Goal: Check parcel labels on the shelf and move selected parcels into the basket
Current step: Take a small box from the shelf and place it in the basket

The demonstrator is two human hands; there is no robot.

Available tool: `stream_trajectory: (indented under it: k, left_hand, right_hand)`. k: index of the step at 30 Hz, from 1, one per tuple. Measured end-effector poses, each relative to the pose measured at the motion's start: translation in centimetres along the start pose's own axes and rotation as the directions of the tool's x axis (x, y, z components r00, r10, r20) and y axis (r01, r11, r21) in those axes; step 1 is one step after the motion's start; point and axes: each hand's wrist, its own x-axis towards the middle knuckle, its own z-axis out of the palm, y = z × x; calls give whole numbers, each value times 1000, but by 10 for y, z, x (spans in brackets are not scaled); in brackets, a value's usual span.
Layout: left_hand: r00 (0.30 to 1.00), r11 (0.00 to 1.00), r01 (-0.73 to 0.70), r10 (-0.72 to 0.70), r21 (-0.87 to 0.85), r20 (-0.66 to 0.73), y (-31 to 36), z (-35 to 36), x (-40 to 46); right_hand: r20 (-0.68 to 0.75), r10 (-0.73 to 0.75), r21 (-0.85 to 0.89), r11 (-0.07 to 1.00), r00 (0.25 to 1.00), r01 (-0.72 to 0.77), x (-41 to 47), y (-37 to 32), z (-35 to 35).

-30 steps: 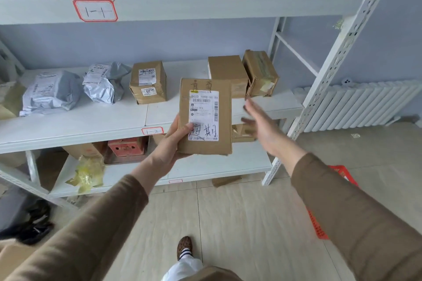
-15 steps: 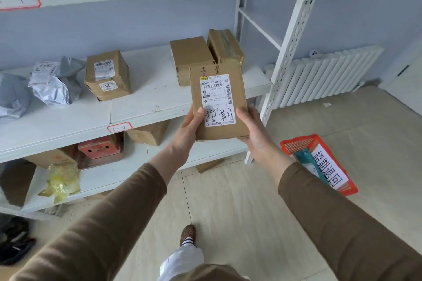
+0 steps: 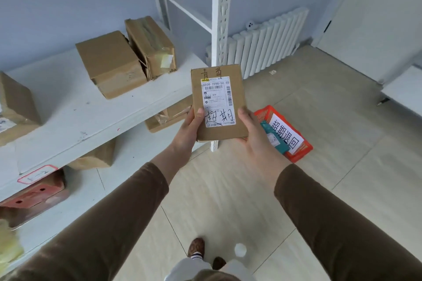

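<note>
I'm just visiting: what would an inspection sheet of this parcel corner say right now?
Surface: white shelf, pale tiled floor.
Job's things: labelled flat parcel held upright; red basket on floor holds a teal packet and a sign.
Clutter: two cardboard boxes touching on shelf; more boxes on the lower level.
Hands: left hand and right hand grip the parcel's sides.
Cables: nothing seen.
Surroundings: white radiator, blue wall.

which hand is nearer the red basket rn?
Right. The right hand holds the parcel by its right edge, overlapping the basket in view. The left hand grips the parcel's left edge, farther away.
</note>
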Motion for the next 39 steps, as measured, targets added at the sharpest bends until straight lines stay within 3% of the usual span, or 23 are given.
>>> stream_trajectory:
  k: [5, 12, 22, 31, 39]
  left_hand:
    - [996, 998, 60, -60, 6, 63, -14, 53, 42]
    - [991, 994, 107, -107, 7, 78, -25, 155, 94]
    - [979, 979, 202, -203, -23, -3, -65, 310, 163]
    - [954, 956, 288, -292, -59, -67, -84, 373, 254]
    - [891, 909, 406, -416, -92, -182, -122, 410, 326]
  right_hand:
    - [-129, 23, 58, 998, 991, -16, 10, -9, -50]
    - [-164, 18, 26, 1000, 986, -14, 29, -34, -154]
    - [-160, 68, -36, 997, 985, -75, 91, -69, -327]
    - [-176, 160, -59, 983, 971, -173, 181, -85, -402]
    - [-108, 254, -196, 943, 961, -271, 264, -63, -455]
